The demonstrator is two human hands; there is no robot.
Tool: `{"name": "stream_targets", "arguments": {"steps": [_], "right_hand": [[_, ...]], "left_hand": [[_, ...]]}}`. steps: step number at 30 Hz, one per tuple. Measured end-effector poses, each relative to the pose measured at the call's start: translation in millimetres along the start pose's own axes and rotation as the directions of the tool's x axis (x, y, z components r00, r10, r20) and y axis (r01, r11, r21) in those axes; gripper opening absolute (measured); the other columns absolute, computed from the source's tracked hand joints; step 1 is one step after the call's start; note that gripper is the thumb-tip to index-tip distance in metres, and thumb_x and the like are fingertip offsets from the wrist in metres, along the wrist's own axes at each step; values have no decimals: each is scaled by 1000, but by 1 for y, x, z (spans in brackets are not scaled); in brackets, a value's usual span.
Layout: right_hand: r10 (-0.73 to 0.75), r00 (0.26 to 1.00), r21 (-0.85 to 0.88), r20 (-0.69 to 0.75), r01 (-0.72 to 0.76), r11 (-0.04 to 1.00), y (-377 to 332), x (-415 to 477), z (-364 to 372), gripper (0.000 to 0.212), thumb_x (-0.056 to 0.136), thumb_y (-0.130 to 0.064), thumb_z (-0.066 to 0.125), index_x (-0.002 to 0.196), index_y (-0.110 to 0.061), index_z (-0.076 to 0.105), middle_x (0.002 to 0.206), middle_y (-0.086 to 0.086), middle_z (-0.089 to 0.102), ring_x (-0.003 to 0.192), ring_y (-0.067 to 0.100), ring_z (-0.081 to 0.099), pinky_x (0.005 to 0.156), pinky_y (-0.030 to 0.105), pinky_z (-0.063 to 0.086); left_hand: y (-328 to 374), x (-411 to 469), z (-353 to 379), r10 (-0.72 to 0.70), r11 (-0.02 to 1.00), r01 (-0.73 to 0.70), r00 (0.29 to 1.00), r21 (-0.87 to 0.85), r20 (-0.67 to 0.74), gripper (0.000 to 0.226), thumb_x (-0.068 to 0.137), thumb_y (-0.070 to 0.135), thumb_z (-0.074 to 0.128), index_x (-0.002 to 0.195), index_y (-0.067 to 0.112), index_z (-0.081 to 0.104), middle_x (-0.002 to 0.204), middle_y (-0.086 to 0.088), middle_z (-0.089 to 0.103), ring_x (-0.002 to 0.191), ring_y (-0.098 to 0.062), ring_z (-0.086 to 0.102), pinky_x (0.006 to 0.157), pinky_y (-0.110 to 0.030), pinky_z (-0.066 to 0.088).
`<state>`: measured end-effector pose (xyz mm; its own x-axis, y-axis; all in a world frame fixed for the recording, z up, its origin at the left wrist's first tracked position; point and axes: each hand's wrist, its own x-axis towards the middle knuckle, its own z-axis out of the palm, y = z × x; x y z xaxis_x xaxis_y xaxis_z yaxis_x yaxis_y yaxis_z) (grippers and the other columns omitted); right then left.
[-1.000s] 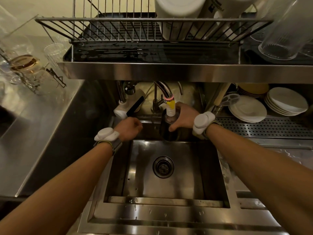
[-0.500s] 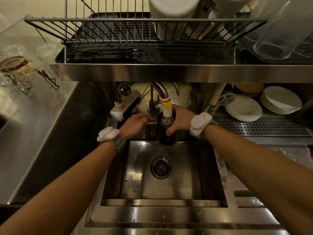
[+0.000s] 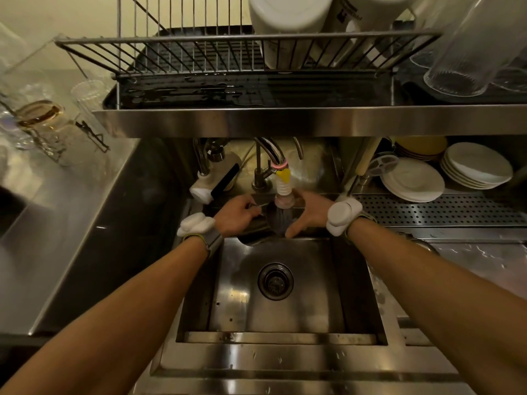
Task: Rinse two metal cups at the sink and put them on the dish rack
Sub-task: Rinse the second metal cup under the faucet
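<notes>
We look down into a steel sink [image 3: 319, 297] that fills the lower centre of the frame, with a steel counter [image 3: 57, 238] running off at the left. Across the upper half a steel shelf [image 3: 285, 121] carries the wire dish rack [image 3: 199, 52]; its left part shows bare wires over a wet black tray. White containers [image 3: 288, 21] stand in the rack at upper centre, and clear tumblers [image 3: 467, 52] stand mouth down at the upper right. Under the shelf at the right, stacks of white plates [image 3: 413, 181] sit above a perforated drainboard [image 3: 442, 209]. Glass jars [image 3: 42, 124] stand on the counter at the left edge.

Both forearms reach up from the bottom corners to the far rim of the basin, each wrist carrying a white strapped device [image 3: 343, 212]. The curved faucet [image 3: 271, 151] ends in a white ribbed nozzle [image 3: 283, 189], and water runs down from it between the hands.

Our left hand [image 3: 236, 213] sits just left of the stream, its fingers curled over the top of the dark metal cup [image 3: 253, 230], which hangs tilted at the back edge of the sink, beside the water. Our right hand [image 3: 310, 212] is just right of the stream with the thumb stretched down and left; its fingers are hidden behind the nozzle, so we cannot tell whether it grasps anything. The hands are near each other but not touching. The round drain [image 3: 275, 280] lies in the middle of the basin floor, below them.
</notes>
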<state>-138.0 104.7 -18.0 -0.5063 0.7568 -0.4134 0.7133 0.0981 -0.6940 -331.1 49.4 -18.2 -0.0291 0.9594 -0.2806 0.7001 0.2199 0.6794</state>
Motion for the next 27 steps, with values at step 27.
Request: {"name": "stream_targets", "arguments": {"steps": [27], "right_hand": [[44,997,-17,-62,-45,999,4,-22,1,102,61,-18,89,145,-13,32,131,13,54,119,25,55,88,28,46]], "left_hand": [[13,-20,-11,-31,964,65,991,259,-133,12,90,29,56,92,18,61,95,-3,61,104,-26,59,98,-39,41]]}}
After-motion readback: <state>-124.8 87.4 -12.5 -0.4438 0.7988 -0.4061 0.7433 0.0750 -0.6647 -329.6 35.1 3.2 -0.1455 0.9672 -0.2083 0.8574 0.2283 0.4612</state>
